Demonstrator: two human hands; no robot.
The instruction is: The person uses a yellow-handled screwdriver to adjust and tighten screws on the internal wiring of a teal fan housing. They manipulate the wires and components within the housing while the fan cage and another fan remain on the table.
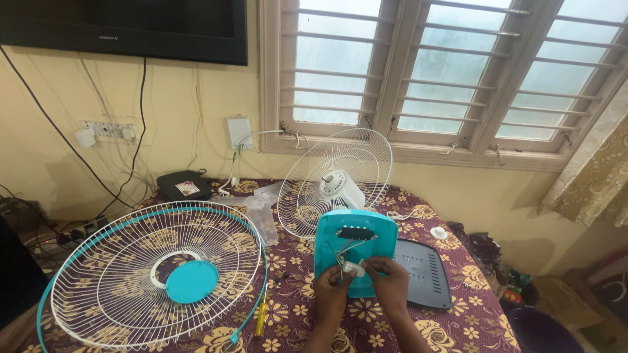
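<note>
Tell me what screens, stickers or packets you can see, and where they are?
Big black flat screen: on the wall, top left, dark, rectangular.
Small square sticker: on the flat black box at the table's back left, pale with red.
Clear crumpled plastic bag: on the table between the two white wire fan grilles.

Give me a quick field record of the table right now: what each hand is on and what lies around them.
left hand: pinches the small white part and its wires
right hand: grips the same white part from the other side
work piece: teal fan base housing, open side up, wires showing
beside it: dark grey base cover, to the right
front guard: white and teal grille, flat at left
rear guard: white grille with motor, upright behind
tool: yellow screwdriver by the front grille
surface: floral tablecloth
</note>
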